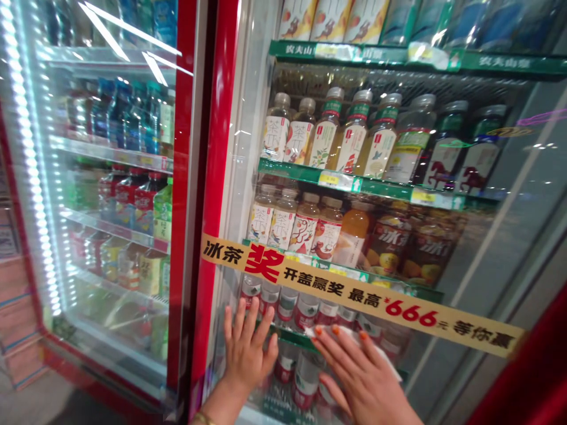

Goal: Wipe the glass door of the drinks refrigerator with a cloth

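My left hand point(248, 348) lies flat with fingers spread on the glass door point(478, 260) of a red-framed drinks fridge, low down near its left edge. Beside it, my right hand point(358, 372) presses a white cloth point(354, 335) flat against the same glass, fingers stretched out, orange nails showing. A yellow banner sticker point(354, 292) with red and black characters runs slantwise across the door just above both hands. Behind the glass stand rows of tea and juice bottles point(328, 136) on green shelves.
A second red-framed fridge point(115, 195) stands to the left, lit by white light strips and stocked with bottles. A red edge point(535, 378) shows at the lower right. Floor point(39, 401) appears at the lower left.
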`<action>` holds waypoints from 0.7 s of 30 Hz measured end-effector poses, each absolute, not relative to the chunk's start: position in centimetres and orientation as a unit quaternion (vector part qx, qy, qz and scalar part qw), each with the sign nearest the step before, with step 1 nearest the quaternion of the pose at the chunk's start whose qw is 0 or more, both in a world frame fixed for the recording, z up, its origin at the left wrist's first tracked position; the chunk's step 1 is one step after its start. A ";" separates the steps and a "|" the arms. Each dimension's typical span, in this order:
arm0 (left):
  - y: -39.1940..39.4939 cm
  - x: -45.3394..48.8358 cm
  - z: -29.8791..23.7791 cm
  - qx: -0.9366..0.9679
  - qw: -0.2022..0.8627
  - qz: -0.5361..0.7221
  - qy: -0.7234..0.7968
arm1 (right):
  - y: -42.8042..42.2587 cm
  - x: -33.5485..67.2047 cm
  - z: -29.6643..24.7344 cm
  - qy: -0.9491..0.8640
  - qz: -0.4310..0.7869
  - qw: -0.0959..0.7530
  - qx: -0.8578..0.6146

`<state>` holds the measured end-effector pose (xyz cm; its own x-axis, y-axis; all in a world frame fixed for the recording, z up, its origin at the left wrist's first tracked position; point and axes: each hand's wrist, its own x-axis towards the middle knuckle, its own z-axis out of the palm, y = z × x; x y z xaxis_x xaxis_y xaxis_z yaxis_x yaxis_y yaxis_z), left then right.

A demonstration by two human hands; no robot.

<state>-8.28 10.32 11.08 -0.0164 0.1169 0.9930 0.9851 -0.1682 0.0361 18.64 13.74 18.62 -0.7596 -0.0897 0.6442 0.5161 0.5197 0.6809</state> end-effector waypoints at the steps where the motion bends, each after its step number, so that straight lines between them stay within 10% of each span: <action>1: 10.3 -8.3 11.1 -0.562 0.418 -0.519 -0.490 | 14.2 20.0 20.4 -0.793 -0.471 0.349 -0.164; 7: 10.4 -8.2 10.9 -0.560 0.418 -0.523 -0.488 | 15.9 20.3 29.3 -0.621 -0.369 0.564 -0.401; 15: 9.7 -8.9 10.6 -0.574 0.406 -0.507 -0.499 | 12.2 14.9 17.5 -0.801 -0.486 0.324 -0.132; 21: 9.0 -10.0 6.6 -0.562 0.382 -0.506 -0.531 | 15.3 19.8 27.0 -0.687 -0.437 0.474 -0.334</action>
